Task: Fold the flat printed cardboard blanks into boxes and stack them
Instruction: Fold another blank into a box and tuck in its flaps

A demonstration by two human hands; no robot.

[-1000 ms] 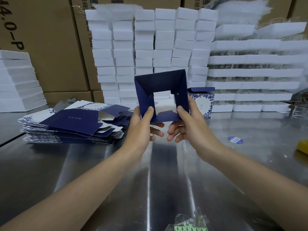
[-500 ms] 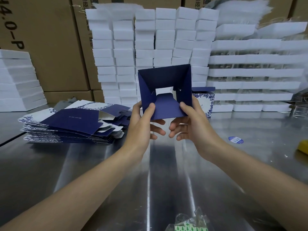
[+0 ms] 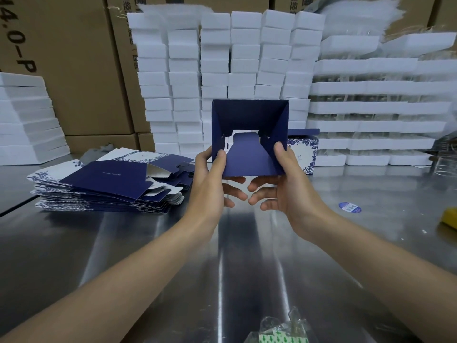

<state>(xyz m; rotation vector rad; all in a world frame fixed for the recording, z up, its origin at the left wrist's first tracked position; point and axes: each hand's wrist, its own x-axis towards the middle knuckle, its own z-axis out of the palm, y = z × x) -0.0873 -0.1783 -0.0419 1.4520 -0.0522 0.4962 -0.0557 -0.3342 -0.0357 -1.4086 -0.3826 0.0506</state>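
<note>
Left hand [image 3: 210, 179] and right hand [image 3: 289, 184] each pinch lower corners of navy square cardboard box sleeve [image 3: 249, 115], thumbs inside, above steel tabletop [image 3: 173, 243]. Tube axis runs toward 12 o'clock; far-end flaps [image 3: 244, 144] equally near both hands.

Matt navy cardboard box [image 3: 249, 125], glossy brushed-metal table [image 3: 173, 256].

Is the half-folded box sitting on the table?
No. The left hand and right hand hold the box in the air, clear of the table.
</note>
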